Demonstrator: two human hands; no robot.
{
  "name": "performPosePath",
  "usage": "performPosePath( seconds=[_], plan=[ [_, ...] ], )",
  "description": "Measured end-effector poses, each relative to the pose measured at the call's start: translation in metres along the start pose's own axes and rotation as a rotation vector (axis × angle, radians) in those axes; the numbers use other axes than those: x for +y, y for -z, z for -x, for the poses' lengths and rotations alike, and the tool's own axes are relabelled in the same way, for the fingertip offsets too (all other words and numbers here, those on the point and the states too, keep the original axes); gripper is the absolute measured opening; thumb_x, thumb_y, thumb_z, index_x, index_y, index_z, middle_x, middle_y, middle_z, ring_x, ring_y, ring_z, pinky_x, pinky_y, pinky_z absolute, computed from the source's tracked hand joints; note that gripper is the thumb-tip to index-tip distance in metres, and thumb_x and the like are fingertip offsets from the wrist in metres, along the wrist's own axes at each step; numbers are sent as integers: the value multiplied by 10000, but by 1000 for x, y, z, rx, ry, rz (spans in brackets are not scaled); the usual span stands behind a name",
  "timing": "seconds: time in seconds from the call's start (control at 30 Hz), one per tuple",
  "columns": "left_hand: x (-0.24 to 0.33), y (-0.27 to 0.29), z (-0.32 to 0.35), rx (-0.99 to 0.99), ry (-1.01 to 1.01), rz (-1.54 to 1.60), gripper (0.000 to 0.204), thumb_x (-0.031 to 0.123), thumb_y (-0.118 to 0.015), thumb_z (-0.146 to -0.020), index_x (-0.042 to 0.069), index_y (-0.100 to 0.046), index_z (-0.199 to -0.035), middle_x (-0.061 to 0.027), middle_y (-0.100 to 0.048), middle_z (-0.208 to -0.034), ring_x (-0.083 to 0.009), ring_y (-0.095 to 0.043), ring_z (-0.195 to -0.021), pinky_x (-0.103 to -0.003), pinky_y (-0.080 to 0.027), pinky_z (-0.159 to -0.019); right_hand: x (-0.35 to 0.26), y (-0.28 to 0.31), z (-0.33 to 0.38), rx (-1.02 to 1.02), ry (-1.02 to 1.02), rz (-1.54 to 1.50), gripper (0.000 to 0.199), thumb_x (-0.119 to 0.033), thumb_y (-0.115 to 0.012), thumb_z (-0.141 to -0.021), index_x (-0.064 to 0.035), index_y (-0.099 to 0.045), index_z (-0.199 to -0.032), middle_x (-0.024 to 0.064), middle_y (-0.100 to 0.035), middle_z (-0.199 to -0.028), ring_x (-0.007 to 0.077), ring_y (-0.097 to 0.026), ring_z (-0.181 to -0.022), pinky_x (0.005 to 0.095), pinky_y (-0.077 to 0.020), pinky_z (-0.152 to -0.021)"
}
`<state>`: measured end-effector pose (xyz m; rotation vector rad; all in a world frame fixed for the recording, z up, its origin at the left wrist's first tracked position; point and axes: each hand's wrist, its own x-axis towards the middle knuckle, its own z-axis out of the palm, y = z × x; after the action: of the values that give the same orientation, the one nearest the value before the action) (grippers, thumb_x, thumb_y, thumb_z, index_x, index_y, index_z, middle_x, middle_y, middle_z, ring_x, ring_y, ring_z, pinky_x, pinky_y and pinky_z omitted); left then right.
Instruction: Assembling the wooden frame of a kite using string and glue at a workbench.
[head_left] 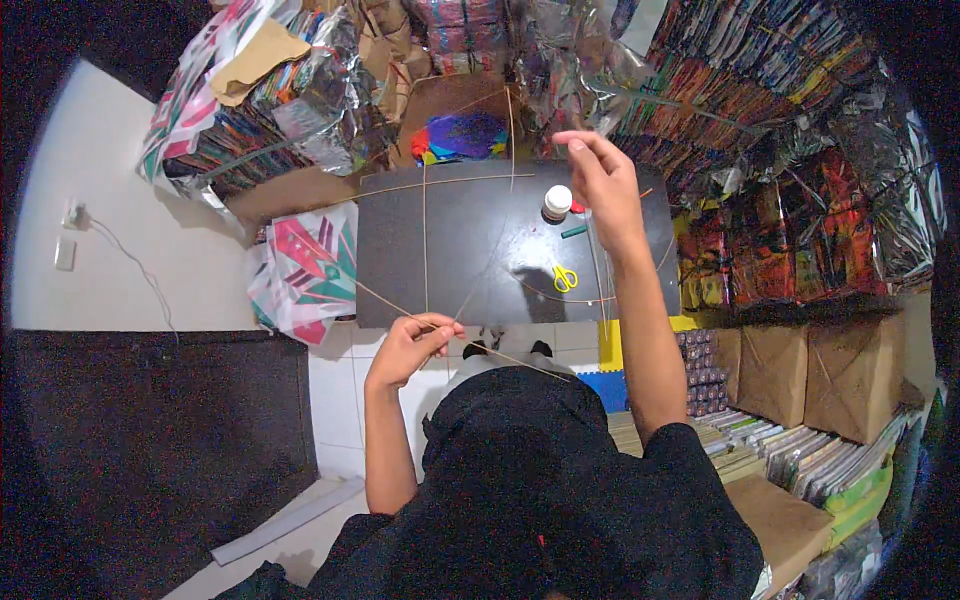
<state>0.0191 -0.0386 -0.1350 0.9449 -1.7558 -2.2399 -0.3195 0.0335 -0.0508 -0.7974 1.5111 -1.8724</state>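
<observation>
My left hand pinches the crossing of thin bamboo sticks just at the near edge of the dark low table. One stick runs upright over the table, another curves across its far edge, and a third slants toward my lap. My right hand is raised over the right part of the table, fingers pinched on a fine thread that runs down to my left hand. Under it on the table stand a white-capped glue bottle, a green marker and yellow-handled scissors.
Stacks of colourful kites and foil-wrapped bundles surround the table at the back and right. Brown paper parcels and stacked sheets lie at my right. A patterned kite leans left of the table. A dark mat covers the floor at left.
</observation>
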Motion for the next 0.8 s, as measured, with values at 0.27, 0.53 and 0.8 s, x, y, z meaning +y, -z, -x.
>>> performPosePath(
  seconds=[0.27,0.53,0.8],
  plan=[
    [6,-2,-23,-30,9,60,178,136,-684,-968,-7,-732,-1062,-71,-747,-961,-72,-552,-691,-228,-457,-626,5,-6,13,40,-6,43,186,-202,-605,-1024,-65,-728,-1046,-118,-458,-643,-20,-329,-523,217,-216,-454],
    [9,0,-42,-11,8,21,196,146,-700,-956,-20,-733,-1054,-73,-746,-948,-77,-563,-710,-236,-467,-645,3,-3,6,60,-25,51,171,-180,-606,-1022,-61,-721,-1064,-109,-449,-651,-11,-328,-521,205,-221,-458],
    [9,3,-52,-26,-11,44,222,187,-709,-965,-8,-746,-1065,-58,-752,-955,-68,-583,-738,-226,-489,-669,1,-4,-3,67,-68,-24,197,-162,-601,-1023,-41,-677,-1158,-86,-480,-705,-9,-348,-542,203,-239,-461]
  ],
)
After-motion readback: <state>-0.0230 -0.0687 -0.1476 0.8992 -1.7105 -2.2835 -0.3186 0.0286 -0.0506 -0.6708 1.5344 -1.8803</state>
